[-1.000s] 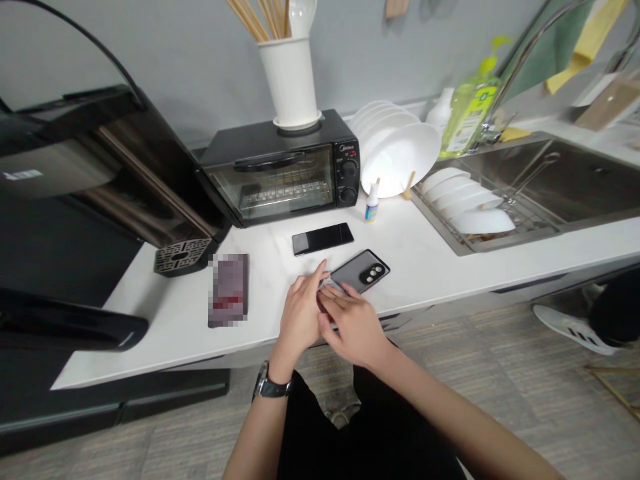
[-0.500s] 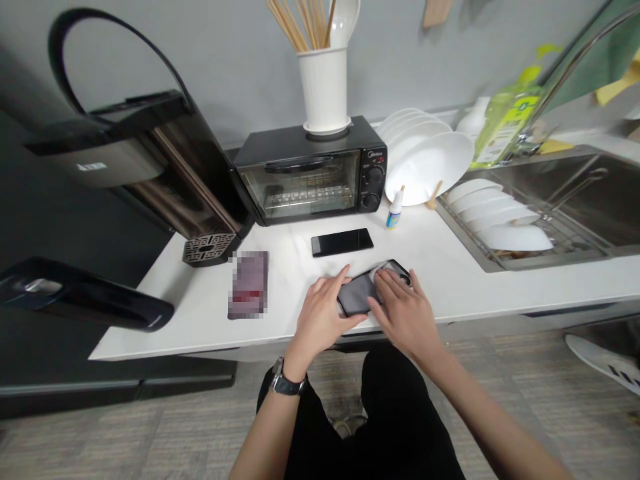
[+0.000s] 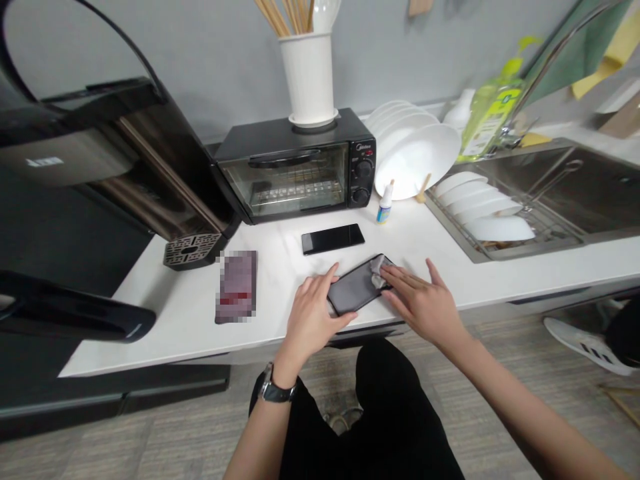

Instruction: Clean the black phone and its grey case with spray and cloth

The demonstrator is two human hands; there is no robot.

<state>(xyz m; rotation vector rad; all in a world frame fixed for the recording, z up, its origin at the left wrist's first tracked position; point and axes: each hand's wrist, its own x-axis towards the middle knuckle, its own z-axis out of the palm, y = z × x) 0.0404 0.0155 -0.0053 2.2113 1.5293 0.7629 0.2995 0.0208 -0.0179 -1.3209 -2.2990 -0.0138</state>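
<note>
Phone case (image 3: 350,293) seen on white countertop (image 3: 280,280), nr front edge. L hand (image 3: 311,313): thumb + index spread, case's L end held betw. R hand (image 3: 427,303): mostly open, crumpled wipe (image 3: 378,273) pressed under fingertips at R end. Judged light, semi-flex., poss. slick; best held by rim, approx. mid-length.

1. Far end of the phone case (image 3: 351,291) is kinda buried under a crumpled wipe (image 3: 379,273) and the right hand (image 3: 429,307).
2. Purple packet (image 3: 237,283): just pixel mush.
3. Small bottle (image 3: 385,205): label's way too tiny to read.
4. Black machine (image 3: 187,160) gets chopped at the left edge.
</note>
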